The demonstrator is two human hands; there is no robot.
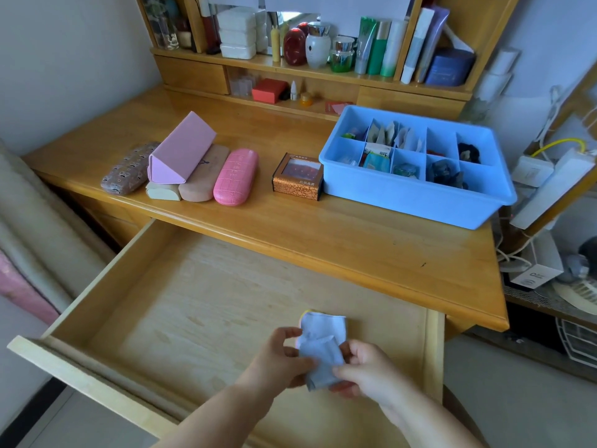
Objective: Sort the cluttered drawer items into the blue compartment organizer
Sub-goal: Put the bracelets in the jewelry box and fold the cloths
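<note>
A: From the head camera, what are the hands doing?

B: Both are meeting over the open wooden drawer (135, 279). The left hand (284, 360) is pinching a crumpled white paper piece (321, 347) between thumb and curled fingers, and the right hand (365, 370) is gripping its lower edge the same way. The paper is looking soft and creased, with a sliver of yellow showing at its top corner.

A: And the organizer?

B: The blue compartment organizer (410, 195), a smooth plastic tray with thin dividers, is sitting on the wooden desk (355, 240) at the right, well apart from the hands. Its cells are holding folded paper packets (392, 134), a teal sachet (376, 161) and dark, lumpy items too small to name.

A: Anything else on the desktop?

B: Just beside the tray, a small box (297, 177) with a copper crackle pattern is standing. Farther left, glasses cases are lying together: a glossy pink crocodile-textured one (235, 176), a peach one (202, 185), a pale pink triangular folding one (182, 150) leaning across them, and a brown patterned one (129, 173).
</note>
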